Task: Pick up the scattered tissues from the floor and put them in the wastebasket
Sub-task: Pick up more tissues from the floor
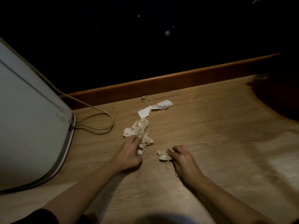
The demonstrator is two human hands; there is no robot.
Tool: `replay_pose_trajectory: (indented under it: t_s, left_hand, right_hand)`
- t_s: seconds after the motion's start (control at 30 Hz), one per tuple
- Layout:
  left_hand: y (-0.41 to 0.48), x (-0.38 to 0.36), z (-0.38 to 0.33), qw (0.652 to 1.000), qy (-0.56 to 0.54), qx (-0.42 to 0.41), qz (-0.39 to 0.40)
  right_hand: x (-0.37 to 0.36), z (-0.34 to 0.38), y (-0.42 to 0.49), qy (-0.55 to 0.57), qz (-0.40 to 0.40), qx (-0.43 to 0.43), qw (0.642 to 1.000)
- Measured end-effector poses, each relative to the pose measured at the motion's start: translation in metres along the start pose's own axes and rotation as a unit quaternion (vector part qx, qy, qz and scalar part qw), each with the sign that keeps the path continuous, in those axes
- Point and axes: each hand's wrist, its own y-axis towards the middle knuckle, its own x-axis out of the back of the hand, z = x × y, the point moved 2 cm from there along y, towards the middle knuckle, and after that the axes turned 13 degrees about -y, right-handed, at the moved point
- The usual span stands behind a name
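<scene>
On the wood-pattern floor [202,130], my left hand [129,152] grips a bunch of crumpled, stained tissues [139,130] that spreads out beyond the fingers. My right hand [181,157] pinches a small crumpled tissue [163,156] at its left side, low on the floor. Farther away lies a white torn strip of tissue [155,108], flat and untouched. No wastebasket shows in the head view.
A large white appliance [27,120] fills the left side, with a beige cable [100,117] looping on the floor beside it. A brown wooden baseboard [161,81] runs along the dark wall behind. A small scrap [144,98] lies near the baseboard.
</scene>
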Motion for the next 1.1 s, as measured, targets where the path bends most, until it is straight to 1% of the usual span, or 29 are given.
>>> replay_pose_trajectory:
  t_s: [0.07, 0.17, 0.23, 0.3, 0.4, 0.43, 0.47, 0.57, 0.67, 0.73, 0.83, 0.93, 0.97, 1.0, 1.1]
  left_hand:
    - [0.001, 0.002, 0.003, 1.0, 0.016, -0.012, -0.013]
    - [0.016, 0.014, 0.0, 1.0, 0.011, 0.01, -0.023]
    - [0.026, 0.023, -0.004, 0.999, 0.004, 0.018, -0.049]
    - [0.033, 0.037, -0.006, 0.993, -0.028, 0.045, -0.103]
    - [0.042, 0.065, -0.004, 0.984, -0.052, 0.068, -0.158]
    - [0.044, 0.074, -0.001, 0.982, -0.049, 0.066, -0.171]
    - [0.046, 0.083, 0.002, 0.98, -0.039, 0.058, -0.187]
    - [0.061, 0.099, 0.015, 0.975, -0.025, 0.039, -0.219]
    - [0.092, 0.098, 0.016, 0.974, -0.041, 0.014, -0.221]
    - [0.121, 0.09, 0.012, 0.981, -0.032, -0.002, -0.193]
    - [0.171, 0.072, 0.008, 0.993, 0.005, -0.024, -0.112]
    - [0.213, 0.058, 0.014, 0.998, 0.008, -0.011, -0.068]
    - [0.223, 0.053, 0.016, 0.998, 0.001, -0.007, -0.064]
    - [0.23, 0.047, 0.017, 0.997, -0.009, 0.0, -0.071]
    - [0.236, 0.036, 0.017, 0.989, -0.048, 0.027, -0.135]
  right_hand:
    - [0.008, -0.002, 0.037, 0.025, -0.002, -0.021, 0.999]
    - [0.029, 0.004, 0.103, 0.108, -0.032, -0.074, 0.991]
    - [0.036, 0.006, 0.153, 0.081, -0.051, -0.081, 0.992]
    - [0.036, 0.007, 0.197, 0.055, -0.049, -0.076, 0.994]
    - [0.013, 0.013, 0.23, -0.022, 0.039, -0.063, 0.997]
    - [0.002, 0.017, 0.228, -0.053, 0.055, -0.061, 0.995]
    - [-0.008, 0.021, 0.221, -0.07, 0.047, -0.063, 0.994]
    - [-0.028, 0.03, 0.195, -0.082, -0.02, -0.043, 0.995]
    - [-0.026, 0.022, 0.182, -0.079, -0.039, 0.004, 0.996]
    - [-0.016, 0.008, 0.173, -0.06, -0.039, 0.004, 0.997]
    - [0.007, -0.017, 0.147, -0.037, -0.054, -0.022, 0.998]
    - [0.027, -0.034, 0.12, -0.044, -0.057, -0.034, 0.997]
    - [0.031, -0.039, 0.111, -0.046, -0.055, -0.046, 0.996]
    - [0.035, -0.044, 0.103, -0.045, -0.051, -0.059, 0.996]
    - [0.038, -0.058, 0.082, -0.043, -0.043, -0.081, 0.995]
